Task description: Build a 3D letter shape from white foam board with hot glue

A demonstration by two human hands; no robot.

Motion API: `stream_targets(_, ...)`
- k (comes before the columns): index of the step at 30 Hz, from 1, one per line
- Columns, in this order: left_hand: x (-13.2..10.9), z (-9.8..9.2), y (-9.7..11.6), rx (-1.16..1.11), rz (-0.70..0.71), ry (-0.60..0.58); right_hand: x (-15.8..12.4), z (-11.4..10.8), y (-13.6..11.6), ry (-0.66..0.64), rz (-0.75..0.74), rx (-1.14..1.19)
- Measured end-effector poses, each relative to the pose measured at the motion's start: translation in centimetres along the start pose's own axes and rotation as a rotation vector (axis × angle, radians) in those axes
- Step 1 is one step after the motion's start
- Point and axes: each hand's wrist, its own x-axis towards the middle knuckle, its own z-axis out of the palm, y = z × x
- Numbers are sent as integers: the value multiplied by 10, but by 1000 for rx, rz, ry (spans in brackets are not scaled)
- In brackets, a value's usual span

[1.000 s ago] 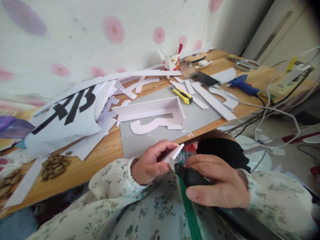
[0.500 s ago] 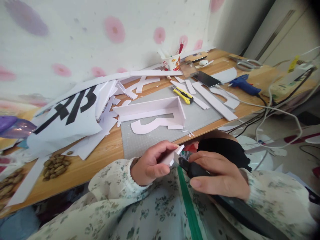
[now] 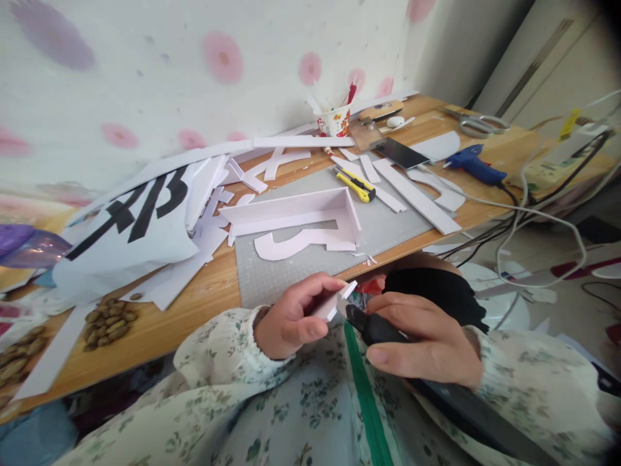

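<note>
My left hand (image 3: pixel 295 317) pinches a small white foam board piece (image 3: pixel 330 304), thumb below and fingers above. My right hand (image 3: pixel 427 336) is wrapped over a black utility knife (image 3: pixel 376 329), its short flat blade against or very near the piece's right edge; I cannot tell whether it cuts in. On the grey cutting mat (image 3: pixel 272 278) in front lies a curved white foam board letter shape (image 3: pixel 291 243). Standing foam board strips (image 3: pixel 295 210) run along its back and right side. A yellow retractable cutter (image 3: pixel 356 186) rests behind them.
White offcuts and a printed sheet (image 3: pixel 121 239) crowd the left. Walnut-like nuts (image 3: pixel 109 323) lie near the front edge. A phone (image 3: pixel 402 153), blue glue gun (image 3: pixel 476 166), scissors (image 3: pixel 478 123) and a paper cup (image 3: pixel 334 122) stand or lie behind. White cable (image 3: pixel 528 210) loops at right.
Almost nothing differs. The blade has shifted slightly left, to the edge of the foam board piece; my left hand holds the piece in nearly the same place.
</note>
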Motion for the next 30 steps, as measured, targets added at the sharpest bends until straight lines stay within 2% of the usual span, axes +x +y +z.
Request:
stream_targets(5, 1, 1, 4, 6, 26, 5, 7, -1, -4, -16, -24, 8)
stream_targets(14, -4, 4, -4, -153, -21, 37, -4, -3, 2, 36, -11, -60)
stream_targets(19, -2, 4, 0, -125, -13, 18, 1, -1, -1, -11, 6, -5)
stream_targets(25, -5, 3, -6, -151, -26, 52, -6, -2, 3, 46, 5, -52)
stream_targets(30, -2, 6, -3, -161, 13, 3, 5, 0, -2, -22, 14, 6)
